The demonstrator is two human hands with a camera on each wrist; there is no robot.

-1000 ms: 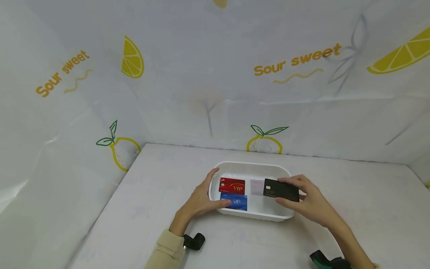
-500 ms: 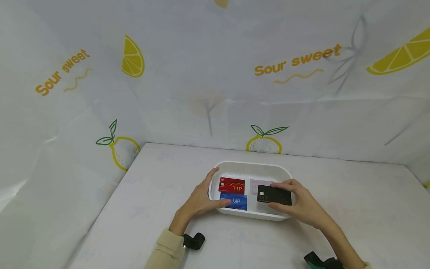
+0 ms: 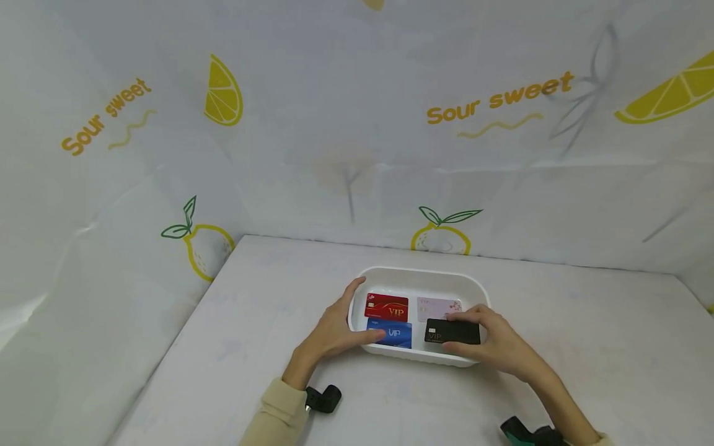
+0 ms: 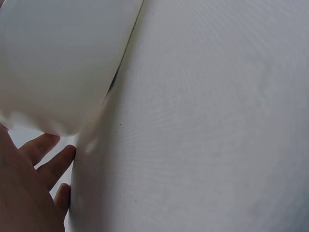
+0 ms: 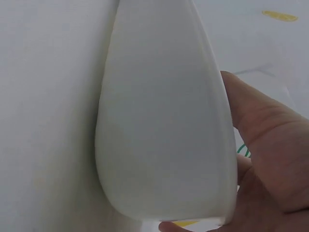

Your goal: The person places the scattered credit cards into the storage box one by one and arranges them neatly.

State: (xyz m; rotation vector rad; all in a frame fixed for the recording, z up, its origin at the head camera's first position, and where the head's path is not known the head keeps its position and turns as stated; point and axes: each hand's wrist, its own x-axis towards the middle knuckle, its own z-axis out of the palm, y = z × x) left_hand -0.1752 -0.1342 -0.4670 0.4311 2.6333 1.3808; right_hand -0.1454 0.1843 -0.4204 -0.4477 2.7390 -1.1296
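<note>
A white shallow tray (image 3: 413, 280) stands on the table, its outer wall (image 5: 159, 121) filling much of the right wrist view. My right hand (image 3: 498, 342) pinches a black VIP card (image 3: 437, 332) between thumb and fingers, over the tray's front right part. Behind it lies a pale pink VIP card (image 3: 435, 307), its front edge near my fingertips. On the tray's left side a red VIP card (image 3: 385, 306) lies behind a blue VIP card (image 3: 400, 334). My left hand (image 3: 334, 331) holds the tray's left end, its thumb reaching over the rim onto the blue card's left part.
The white table (image 3: 290, 266) surrounds the tray and meets a white backdrop (image 3: 312, 124) printed with lemons and lettering. Black devices are strapped at both wrists, the left one (image 3: 325, 399) close above the table.
My right hand has carried the black card left and toward the tray's front, uncovering the pink card. The left hand has kept its hold on the tray.
</note>
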